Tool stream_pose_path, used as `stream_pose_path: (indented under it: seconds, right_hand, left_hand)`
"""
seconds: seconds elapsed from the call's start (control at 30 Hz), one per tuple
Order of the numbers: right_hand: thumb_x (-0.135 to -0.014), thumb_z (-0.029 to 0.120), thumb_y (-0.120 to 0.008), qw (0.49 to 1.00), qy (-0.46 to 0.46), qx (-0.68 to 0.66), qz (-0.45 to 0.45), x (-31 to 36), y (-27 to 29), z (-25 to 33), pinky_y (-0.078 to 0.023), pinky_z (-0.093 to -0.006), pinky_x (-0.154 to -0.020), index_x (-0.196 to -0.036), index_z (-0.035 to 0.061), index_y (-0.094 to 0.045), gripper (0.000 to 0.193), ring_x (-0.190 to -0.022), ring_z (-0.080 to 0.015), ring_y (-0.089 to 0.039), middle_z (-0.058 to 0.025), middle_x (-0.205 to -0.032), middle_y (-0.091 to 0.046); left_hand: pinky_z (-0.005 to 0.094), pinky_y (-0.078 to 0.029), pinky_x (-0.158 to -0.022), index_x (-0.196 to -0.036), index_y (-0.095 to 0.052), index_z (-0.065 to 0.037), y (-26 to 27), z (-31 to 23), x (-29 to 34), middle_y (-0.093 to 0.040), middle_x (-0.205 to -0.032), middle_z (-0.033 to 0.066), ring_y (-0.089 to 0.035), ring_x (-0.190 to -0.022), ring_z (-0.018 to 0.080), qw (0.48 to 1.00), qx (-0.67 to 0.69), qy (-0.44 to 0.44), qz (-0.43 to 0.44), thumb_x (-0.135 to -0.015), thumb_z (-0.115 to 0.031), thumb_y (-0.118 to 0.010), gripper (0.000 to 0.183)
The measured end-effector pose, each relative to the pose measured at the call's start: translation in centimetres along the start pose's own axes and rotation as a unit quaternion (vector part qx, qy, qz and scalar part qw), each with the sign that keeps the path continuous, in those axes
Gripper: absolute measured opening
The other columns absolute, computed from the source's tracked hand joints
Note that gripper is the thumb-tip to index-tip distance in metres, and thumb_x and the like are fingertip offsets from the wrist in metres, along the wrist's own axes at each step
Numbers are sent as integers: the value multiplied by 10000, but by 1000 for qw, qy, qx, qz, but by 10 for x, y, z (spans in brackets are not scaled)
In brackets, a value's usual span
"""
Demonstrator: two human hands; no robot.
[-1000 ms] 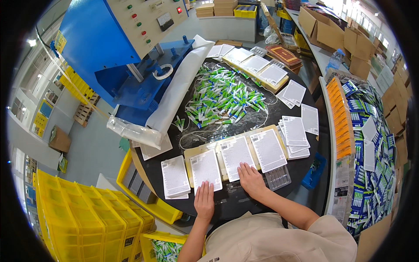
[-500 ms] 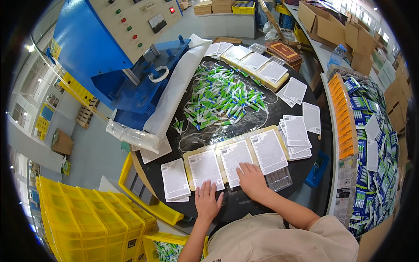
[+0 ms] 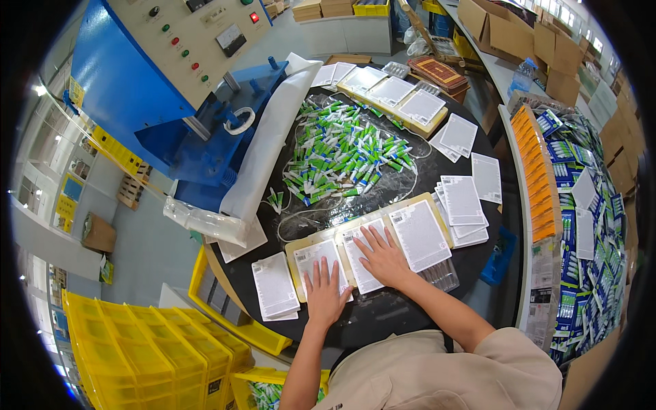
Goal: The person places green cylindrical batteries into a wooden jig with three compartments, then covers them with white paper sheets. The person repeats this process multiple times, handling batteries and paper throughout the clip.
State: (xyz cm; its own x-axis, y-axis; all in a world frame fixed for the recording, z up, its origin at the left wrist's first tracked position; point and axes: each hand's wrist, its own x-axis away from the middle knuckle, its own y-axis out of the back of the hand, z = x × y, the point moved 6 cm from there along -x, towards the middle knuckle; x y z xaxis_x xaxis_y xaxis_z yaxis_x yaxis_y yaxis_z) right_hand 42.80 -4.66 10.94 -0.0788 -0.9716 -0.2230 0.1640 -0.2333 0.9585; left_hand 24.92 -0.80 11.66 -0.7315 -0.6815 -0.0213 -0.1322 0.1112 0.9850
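Observation:
On the near side of the black round table lies a cream tray with three white printed cards across it. My left hand lies flat with fingers spread on the left card. My right hand rests, fingers apart, over the middle card. The right card is uncovered. Beside the tray, a small stack of cards sits to the left. A clear plastic blister shows under the tray's right end. Beyond the tray spreads a heap of small green and white tubes.
A blue press machine stands at the left. A second card-covered tray lies at the table's far side. More cards are stacked at right. Yellow crates stand lower left; a bin of packed blister cards is at far right.
Both hands have moved farther forward onto the cards, the right one up the middle card. The left fingers now reach higher on the left card. The whole view has shifted slightly.

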Motion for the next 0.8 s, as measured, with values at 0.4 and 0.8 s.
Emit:
stream_pose_path:
  seconds: [0.4, 0.8]
  right_hand:
    - [-999, 345, -559, 1000, 10, 4, -7, -16, 6, 3, -235, -542, -1225, -1507, 94, -475, 574, -1515, -332, -297, -156, -1599, -380]
    - [-996, 454, -566, 991, -127, -19, -40, 35, 37, -98, -146, -614, -1227, -1510, 181, -501, 586, -1522, -387, -264, -202, -1623, -324]
  left_hand:
    - [617, -113, -1232, -1574, -310, -5, 15, -39, -20, -200, -1671, 232, -175, -1561, 366, 997, 8, -70, -41, -954, -492, -620, 846]
    - [597, -140, -1228, -1542, -365, 29, -18, -81, -36, -230, -1628, 322, -184, -1542, 438, 995, 11, -97, 5, -942, -603, -583, 898]
